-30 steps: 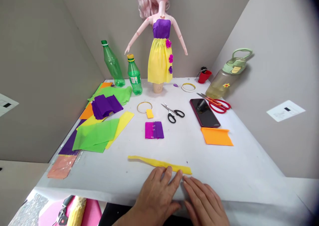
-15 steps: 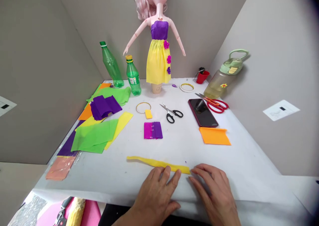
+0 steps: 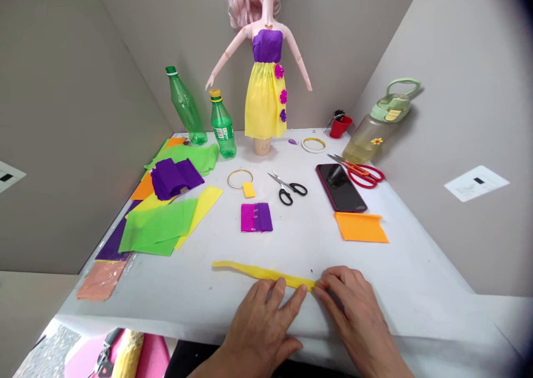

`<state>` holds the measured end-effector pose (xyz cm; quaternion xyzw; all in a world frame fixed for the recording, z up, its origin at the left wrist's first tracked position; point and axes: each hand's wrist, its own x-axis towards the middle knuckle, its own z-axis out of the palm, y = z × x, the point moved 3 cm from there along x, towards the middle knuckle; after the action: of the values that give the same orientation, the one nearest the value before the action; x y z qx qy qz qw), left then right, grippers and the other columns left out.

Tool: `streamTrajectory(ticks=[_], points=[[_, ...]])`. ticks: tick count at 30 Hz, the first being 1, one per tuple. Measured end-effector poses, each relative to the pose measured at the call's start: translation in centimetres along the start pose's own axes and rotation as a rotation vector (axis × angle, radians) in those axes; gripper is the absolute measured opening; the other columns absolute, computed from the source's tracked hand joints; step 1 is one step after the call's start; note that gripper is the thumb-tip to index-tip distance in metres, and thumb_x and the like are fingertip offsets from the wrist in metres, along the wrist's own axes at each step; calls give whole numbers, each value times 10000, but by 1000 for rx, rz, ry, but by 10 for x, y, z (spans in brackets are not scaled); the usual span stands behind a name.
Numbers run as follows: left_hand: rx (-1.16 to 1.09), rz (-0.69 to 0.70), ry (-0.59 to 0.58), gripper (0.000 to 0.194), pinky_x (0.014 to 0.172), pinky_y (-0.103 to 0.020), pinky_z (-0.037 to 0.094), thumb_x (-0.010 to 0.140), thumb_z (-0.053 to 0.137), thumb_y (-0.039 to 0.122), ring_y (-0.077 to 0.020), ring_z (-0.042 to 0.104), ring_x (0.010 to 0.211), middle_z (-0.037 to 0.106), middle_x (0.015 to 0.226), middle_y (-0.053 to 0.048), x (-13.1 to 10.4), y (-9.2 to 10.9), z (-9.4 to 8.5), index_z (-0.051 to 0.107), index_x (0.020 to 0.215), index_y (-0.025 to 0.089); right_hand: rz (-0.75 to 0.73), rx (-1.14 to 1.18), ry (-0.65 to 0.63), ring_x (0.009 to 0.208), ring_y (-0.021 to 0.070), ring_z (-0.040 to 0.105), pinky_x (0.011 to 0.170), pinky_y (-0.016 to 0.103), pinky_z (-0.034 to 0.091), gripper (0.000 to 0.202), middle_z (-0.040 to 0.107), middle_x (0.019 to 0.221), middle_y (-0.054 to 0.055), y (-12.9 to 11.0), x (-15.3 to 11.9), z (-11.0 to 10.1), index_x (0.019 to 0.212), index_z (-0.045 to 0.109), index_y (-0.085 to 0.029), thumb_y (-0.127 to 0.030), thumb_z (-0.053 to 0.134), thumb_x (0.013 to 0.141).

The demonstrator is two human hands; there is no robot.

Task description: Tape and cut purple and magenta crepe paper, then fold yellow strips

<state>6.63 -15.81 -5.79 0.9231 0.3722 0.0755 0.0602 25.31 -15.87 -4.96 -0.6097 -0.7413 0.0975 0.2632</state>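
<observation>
A long, narrow yellow crepe paper strip [image 3: 250, 270] lies across the front of the white table. My left hand [image 3: 266, 317] rests over its lower edge, fingers spread and fingertips pressing on the strip. At the strip's right end, my right hand [image 3: 353, 306] pinches the tip between thumb and forefinger, close beside the left forefinger. The hand covers the very end of the strip. Beyond the hands lie a folded magenta and purple piece [image 3: 256, 217] and black-handled scissors [image 3: 286, 187].
At the back stands a doll [image 3: 267, 89] in a purple and yellow dress. Green bottles [image 3: 224, 125] and coloured sheets [image 3: 160, 225] are at left. A phone [image 3: 341, 187], red-handled scissors [image 3: 364, 174], an orange piece [image 3: 361, 227] and a water bottle [image 3: 370, 131] are at right.
My right hand has moved slightly left and its fingertips have closed on the strip's right end. The left hand stays nearly in place, its forefinger a little farther right.
</observation>
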Motion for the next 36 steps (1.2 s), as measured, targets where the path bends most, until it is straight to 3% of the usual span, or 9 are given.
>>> streamTrajectory(ticks=[9,12,15,17,20,25,29,36], points=[[-1,-3,22,958,891,-430,489,664,791,599,-293,578,1014,616,1274,-141,2,0,-3,405,1457,225,-19,-124,6,782,220,551,679,355,430,268,602,852,56,-1,5,-2,805,570,-218,-322,429,1007],[1,-2,31,965,875,-424,494,636,810,599,-290,582,997,618,1270,-140,3,1,-5,427,1441,230,-56,-154,129,837,233,578,715,368,441,198,632,907,79,-3,4,-9,939,600,-195,-294,440,1002],[13,2,30,959,865,-418,497,631,818,590,-286,587,985,619,1270,-141,4,2,-6,436,1433,229,-184,-153,281,931,244,615,832,398,455,180,676,1002,117,-11,-7,-13,1105,608,-146,-160,490,969],[18,3,30,945,875,-422,494,646,815,579,-287,588,988,621,1270,-142,4,3,-5,434,1435,222,-296,-154,255,1024,252,628,910,404,445,275,702,1085,132,-17,-19,-8,1198,597,-116,-87,510,939],[15,-5,30,918,895,-436,485,672,808,559,-293,587,1002,622,1274,-141,4,3,-4,430,1437,219,-398,-257,158,1107,259,625,969,399,403,351,717,1164,105,-18,-37,3,1280,584,-114,-120,535,933],[8,0,53,923,897,-434,480,670,798,580,-295,584,1011,619,1276,-142,4,2,-2,429,1438,225,-365,-329,179,1169,301,603,997,439,382,385,708,1203,114,-9,-49,3,1307,568,-104,-142,539,925],[6,-5,64,866,906,-439,475,727,753,583,-289,585,1002,615,1274,-143,3,2,-2,424,1445,227,-436,-351,158,1113,271,648,1010,415,373,357,715,1197,84,-14,-46,1,1279,598,-139,-146,526,929],[-33,-31,48,825,879,-445,498,721,770,557,-295,594,983,615,1278,-145,3,0,-5,464,1410,223,-420,-291,156,1075,225,661,969,376,403,390,707,1212,102,-20,-41,10,1320,565,-117,-101,513,935]])
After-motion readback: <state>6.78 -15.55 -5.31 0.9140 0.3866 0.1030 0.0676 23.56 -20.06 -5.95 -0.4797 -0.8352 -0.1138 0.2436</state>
